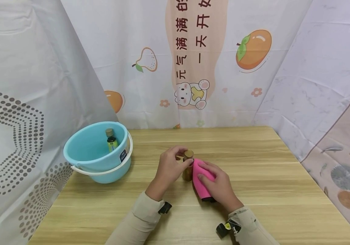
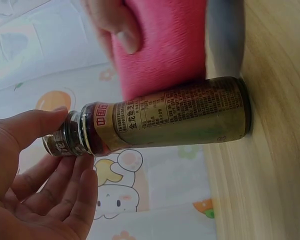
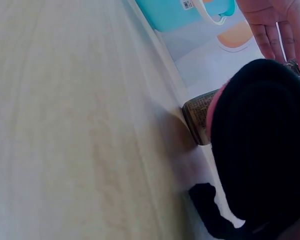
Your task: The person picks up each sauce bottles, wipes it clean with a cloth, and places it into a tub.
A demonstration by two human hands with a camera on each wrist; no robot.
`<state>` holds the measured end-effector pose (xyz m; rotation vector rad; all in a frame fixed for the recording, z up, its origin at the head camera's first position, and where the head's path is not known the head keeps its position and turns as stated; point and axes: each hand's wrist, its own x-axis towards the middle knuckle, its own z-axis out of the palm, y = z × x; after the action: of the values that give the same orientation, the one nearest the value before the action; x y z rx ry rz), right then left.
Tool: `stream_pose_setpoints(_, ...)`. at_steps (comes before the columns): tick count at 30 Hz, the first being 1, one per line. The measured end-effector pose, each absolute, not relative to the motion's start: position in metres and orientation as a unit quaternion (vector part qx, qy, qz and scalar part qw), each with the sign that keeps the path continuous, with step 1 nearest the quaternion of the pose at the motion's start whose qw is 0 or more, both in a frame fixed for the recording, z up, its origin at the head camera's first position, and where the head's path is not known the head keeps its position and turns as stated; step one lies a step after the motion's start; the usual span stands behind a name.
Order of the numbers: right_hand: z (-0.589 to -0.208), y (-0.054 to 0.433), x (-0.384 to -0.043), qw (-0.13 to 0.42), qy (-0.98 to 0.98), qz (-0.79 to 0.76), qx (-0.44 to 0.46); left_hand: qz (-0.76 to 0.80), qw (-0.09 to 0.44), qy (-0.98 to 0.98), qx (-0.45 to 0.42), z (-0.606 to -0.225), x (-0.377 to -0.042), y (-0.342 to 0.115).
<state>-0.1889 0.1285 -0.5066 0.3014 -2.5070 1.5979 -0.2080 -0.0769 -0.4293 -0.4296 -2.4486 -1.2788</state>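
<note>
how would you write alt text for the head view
A person's left grip pinches the top of an upright, gold-capped brown glass bottle on a pale wooden table, while the right grip holds a soft pink pad with black edging against the bottle's side. At left, a light-blue plastic bucket contains a dark, yellow-labelled bottle.

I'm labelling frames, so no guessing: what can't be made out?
Head view: base of the small bottle, hidden by the blue bucket.
Left wrist: smallest print on the standing bottle, blurred.
Left wrist: rest of the right hand, cut off at top.
Right wrist: that bottle's middle, behind the black-ended pink pad.
</note>
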Motion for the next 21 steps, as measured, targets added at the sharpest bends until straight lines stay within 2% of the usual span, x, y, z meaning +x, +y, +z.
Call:
stream_pose_setpoints(14, -0.5013, 0.1295, -0.1868, 0.127, -0.780, 0.599, 0.129, -0.446, 0.167, -0.865, -0.159, -0.4292, -0.2076, -0.0776)
stream_pose_setpoints(21, -0.5017, 0.1292, -0.1856, 0.125, -0.760, 0.623, 0.136, -0.451, 0.160, -0.863, -0.164, -0.4308, -0.2069, -0.0779)
